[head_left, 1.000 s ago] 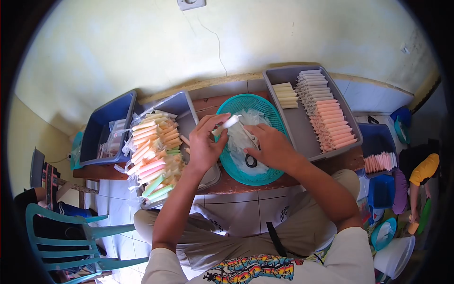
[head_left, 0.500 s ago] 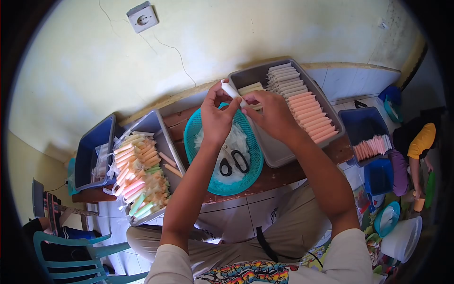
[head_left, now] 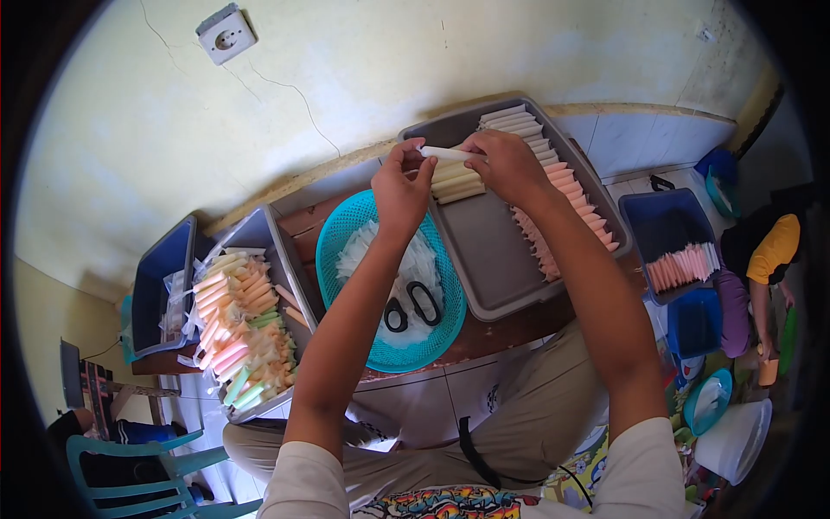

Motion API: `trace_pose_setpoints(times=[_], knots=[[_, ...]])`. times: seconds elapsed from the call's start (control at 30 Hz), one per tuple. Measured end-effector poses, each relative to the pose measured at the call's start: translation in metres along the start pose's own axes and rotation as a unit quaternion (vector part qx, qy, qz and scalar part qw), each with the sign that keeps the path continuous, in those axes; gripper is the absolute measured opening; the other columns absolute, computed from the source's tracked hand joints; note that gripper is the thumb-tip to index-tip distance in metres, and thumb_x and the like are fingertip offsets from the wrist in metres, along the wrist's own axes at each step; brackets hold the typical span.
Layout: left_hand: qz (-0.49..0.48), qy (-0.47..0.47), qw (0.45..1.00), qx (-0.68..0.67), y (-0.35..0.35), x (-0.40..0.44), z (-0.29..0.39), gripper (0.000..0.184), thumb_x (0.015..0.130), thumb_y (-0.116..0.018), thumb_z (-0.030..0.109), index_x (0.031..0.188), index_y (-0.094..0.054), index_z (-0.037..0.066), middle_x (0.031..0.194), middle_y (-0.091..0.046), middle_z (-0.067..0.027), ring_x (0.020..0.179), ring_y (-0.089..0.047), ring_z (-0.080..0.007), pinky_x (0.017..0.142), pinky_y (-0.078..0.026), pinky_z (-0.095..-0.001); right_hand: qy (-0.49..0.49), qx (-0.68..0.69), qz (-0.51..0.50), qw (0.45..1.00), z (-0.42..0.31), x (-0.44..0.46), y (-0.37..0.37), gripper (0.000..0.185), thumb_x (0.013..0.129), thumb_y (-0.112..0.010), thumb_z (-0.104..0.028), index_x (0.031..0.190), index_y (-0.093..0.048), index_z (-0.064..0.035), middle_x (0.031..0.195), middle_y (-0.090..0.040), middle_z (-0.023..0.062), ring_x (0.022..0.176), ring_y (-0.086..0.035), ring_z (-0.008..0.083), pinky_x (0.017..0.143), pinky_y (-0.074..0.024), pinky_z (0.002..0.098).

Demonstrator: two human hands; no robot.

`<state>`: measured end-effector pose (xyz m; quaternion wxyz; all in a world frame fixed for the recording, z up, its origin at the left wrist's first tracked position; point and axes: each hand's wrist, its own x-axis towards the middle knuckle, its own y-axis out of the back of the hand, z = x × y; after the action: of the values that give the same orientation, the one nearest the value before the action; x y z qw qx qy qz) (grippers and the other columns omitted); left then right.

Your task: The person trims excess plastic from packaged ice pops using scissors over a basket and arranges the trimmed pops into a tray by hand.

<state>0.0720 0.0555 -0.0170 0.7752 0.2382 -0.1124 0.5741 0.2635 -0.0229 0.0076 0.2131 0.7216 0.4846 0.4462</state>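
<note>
A white tube-shaped ice pop [head_left: 451,154] in thin plastic is held level between my two hands. My left hand [head_left: 403,186] pinches its left end. The fingers of my right hand [head_left: 508,164] close on its other end, above a grey tray [head_left: 493,268]. Rows of white ice pops [head_left: 516,123], cream ones [head_left: 456,183] and pink ones [head_left: 581,203] lie in that tray. Below my left forearm stands a turquoise basket [head_left: 451,324] with clear plastic scraps [head_left: 363,251] and black-handled scissors [head_left: 410,307].
To the left, a grey tray [head_left: 290,259] is heaped with multicoloured ice pops [head_left: 246,324], beside a dark blue bin [head_left: 164,268]. Another blue bin [head_left: 657,212] with pink tubes stands at right. A co-worker's arm [head_left: 761,311] shows at far right, near a white bucket [head_left: 735,441].
The ice pop has turned from slanting to nearly level. My right hand has moved slightly up and right along it, and the whole view has shifted a little.
</note>
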Motion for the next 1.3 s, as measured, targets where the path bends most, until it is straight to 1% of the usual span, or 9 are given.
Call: trace_pose_setpoints(times=[0.07, 0.17, 0.27, 0.33, 0.37, 0.43, 0.63, 0.93, 1.3], knots=[[0.003, -0.007, 0.999, 0.033, -0.004, 0.009, -0.005, 0.032, 0.100, -0.079, 0.008, 0.131, -0.072, 0.002, 0.099, -0.077, -0.0097, 0.092, -0.076, -0.0165, 0.084, -0.062, -0.0340, 0.010, -0.021, 0.011, 1.000, 0.009, 0.009, -0.005, 0.015, 0.095, -0.075, -0.016, 0.106, -0.076, -0.0059, 0.102, -0.073, 0.0137, 0.101, -0.071, 0.0376, 0.089, -0.0561, 0.0493], [-0.006, -0.100, 0.977, 0.190, -0.010, 0.019, -0.023, 0.028, 0.098, -0.078, 0.009, 0.125, -0.074, 0.004, 0.101, -0.077, -0.0151, 0.089, -0.077, -0.0246, 0.078, -0.061, -0.0410, 0.024, -0.054, 0.021, 0.998, 0.022, 0.019, -0.013, 0.015, 0.094, -0.074, -0.014, 0.106, -0.075, -0.0058, 0.103, -0.072, 0.0132, 0.102, -0.070, 0.0377, 0.089, -0.0560, 0.0491], [0.001, -0.153, 0.943, 0.297, -0.015, 0.025, -0.033, 0.024, 0.099, -0.074, 0.014, 0.121, -0.076, 0.006, 0.106, -0.078, -0.0165, 0.096, -0.076, -0.0334, 0.085, -0.058, -0.0480, 0.027, -0.078, 0.015, 0.996, 0.037, 0.028, -0.025, 0.012, 0.094, -0.072, -0.014, 0.105, -0.075, -0.0083, 0.105, -0.071, 0.0114, 0.104, -0.070, 0.0370, 0.090, -0.0566, 0.0496], [-0.008, -0.161, 0.927, 0.339, -0.017, 0.028, -0.037, 0.021, 0.101, -0.070, 0.019, 0.117, -0.078, 0.008, 0.111, -0.078, -0.0141, 0.109, -0.073, -0.0355, 0.101, -0.052, -0.0502, 0.026, -0.089, 0.010, 0.996, 0.042, 0.032, -0.033, 0.012, 0.095, -0.072, -0.014, 0.105, -0.075, -0.0094, 0.106, -0.071, 0.0106, 0.104, -0.070, 0.0364, 0.090, -0.0572, 0.0496], [-0.010, -0.160, 0.927, 0.340, -0.018, 0.030, -0.039, 0.021, 0.101, -0.070, 0.019, 0.117, -0.078, 0.008, 0.111, -0.078, -0.0141, 0.109, -0.073, -0.0355, 0.101, -0.052, -0.0502, 0.022, -0.103, -0.001, 0.994, 0.043, 0.034, -0.037, 0.012, 0.097, -0.067, -0.014, 0.104, -0.076, -0.0102, 0.106, -0.072, 0.0100, 0.107, -0.071, 0.0348, 0.091, -0.0582, 0.0491], [-0.055, -0.144, 0.917, 0.367, -0.021, 0.033, -0.043, 0.023, 0.103, -0.063, 0.020, 0.115, -0.080, 0.010, 0.113, -0.078, -0.0111, 0.118, -0.070, -0.0332, 0.116, -0.042, -0.0544, 0.016, -0.116, -0.013, 0.993, 0.048, 0.037, -0.046, 0.015, 0.099, -0.063, -0.015, 0.102, -0.077, -0.0110, 0.107, -0.073, 0.0094, 0.109, -0.071, 0.0332, 0.092, -0.0592, 0.0487], [-0.167, -0.101, 0.874, 0.444, -0.022, 0.035, -0.039, 0.033, 0.095, -0.057, 0.007, 0.117, -0.081, 0.009, 0.118, -0.079, -0.0112, 0.124, -0.069, -0.0313, 0.127, -0.023, -0.0691, 0.037, -0.162, -0.041, 0.985, 0.059, 0.035, -0.065, 0.024, 0.102, -0.056, -0.017, 0.102, -0.080, -0.0128, 0.108, -0.074, 0.0110, 0.111, -0.072, 0.0327, 0.094, -0.0609, 0.0475], [-0.235, -0.052, 0.855, 0.460, -0.024, 0.040, -0.035, 0.038, 0.087, -0.064, 0.014, 0.120, -0.083, 0.009, 0.117, -0.079, -0.0139, 0.129, -0.065, -0.0309, 0.129, -0.018, -0.0704, 0.043, -0.166, -0.048, 0.984, 0.067, 0.030, -0.077, 0.025, 0.099, -0.058, -0.015, 0.101, -0.083, -0.0129, 0.106, -0.075, 0.0119, 0.108, -0.074, 0.0329, 0.093, -0.0616, 0.0471], [-0.274, -0.027, 0.812, 0.515, -0.026, 0.043, -0.028, 0.039, 0.084, -0.067, 0.024, 0.117, -0.085, 0.015, 0.116, -0.079, -0.0157, 0.130, -0.064, -0.0296, 0.130, -0.020, -0.0682, 0.014, -0.150, -0.063, 0.987, 0.069, 0.026, -0.087, 0.028, 0.105, -0.055, -0.019, 0.104, -0.081, -0.0100, 0.116, -0.073, 0.0151, 0.115, -0.070, 0.0360, 0.098, -0.0598, 0.0506]])
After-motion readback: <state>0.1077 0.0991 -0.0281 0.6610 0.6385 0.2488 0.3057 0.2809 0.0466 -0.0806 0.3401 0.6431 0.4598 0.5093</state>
